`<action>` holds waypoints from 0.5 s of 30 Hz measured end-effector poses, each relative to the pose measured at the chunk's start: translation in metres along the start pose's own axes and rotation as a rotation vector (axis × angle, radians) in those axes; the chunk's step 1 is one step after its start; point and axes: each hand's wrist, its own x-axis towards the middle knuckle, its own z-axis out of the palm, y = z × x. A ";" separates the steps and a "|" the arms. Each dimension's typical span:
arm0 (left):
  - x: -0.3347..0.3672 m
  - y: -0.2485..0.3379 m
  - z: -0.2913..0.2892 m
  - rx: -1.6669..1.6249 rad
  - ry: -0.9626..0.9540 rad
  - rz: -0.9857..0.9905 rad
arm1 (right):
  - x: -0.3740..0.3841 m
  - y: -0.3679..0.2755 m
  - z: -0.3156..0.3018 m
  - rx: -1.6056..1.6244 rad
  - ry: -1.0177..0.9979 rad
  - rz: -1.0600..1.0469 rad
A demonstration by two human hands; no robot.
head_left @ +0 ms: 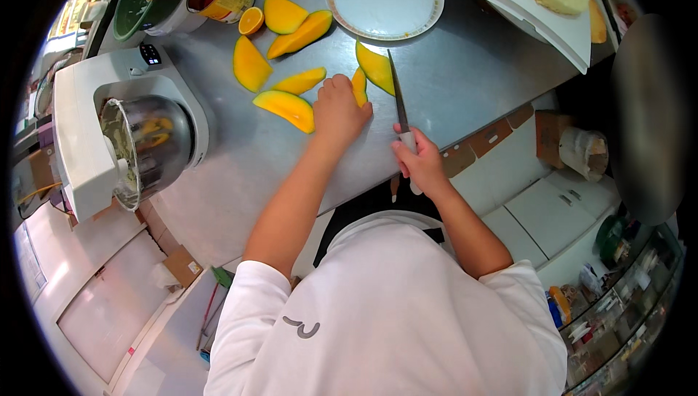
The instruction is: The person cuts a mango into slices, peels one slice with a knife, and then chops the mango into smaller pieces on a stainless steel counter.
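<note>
Several wedges of orange-fleshed mango with green-yellow skin lie on the metal table, among them a long wedge [286, 109] left of my left hand [342, 109]. That hand is closed at the table, its thumb and bent fingers about a narrow mango slice [359, 88] that is partly covered by the hand. My right hand [422, 160] is wrapped round the pale handle of a knife [399, 98], the dark blade pointing away from me. Close to the blade's left side lies a broad mango wedge [375, 69]. Farther back rest more wedges [299, 34] and a cut orange-coloured fruit half [251, 21].
A white stand mixer [83, 105] with a metal bowl [156, 138] stands at the left. Behind it are a green basin [131, 3] and a yellow can [231, 0]. A white plate [385, 0] lies at the back; right of it, a white tray [538, 25] bears a pale yellow slab.
</note>
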 end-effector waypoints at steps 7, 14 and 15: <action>-0.006 -0.004 0.007 -0.024 0.061 0.053 | 0.003 0.001 -0.009 -0.033 0.002 -0.014; -0.010 0.003 0.018 -0.063 0.070 0.004 | 0.009 -0.005 -0.008 -0.090 -0.055 -0.049; -0.011 0.001 0.021 -0.070 0.110 0.020 | 0.010 -0.005 -0.009 -0.095 -0.068 -0.045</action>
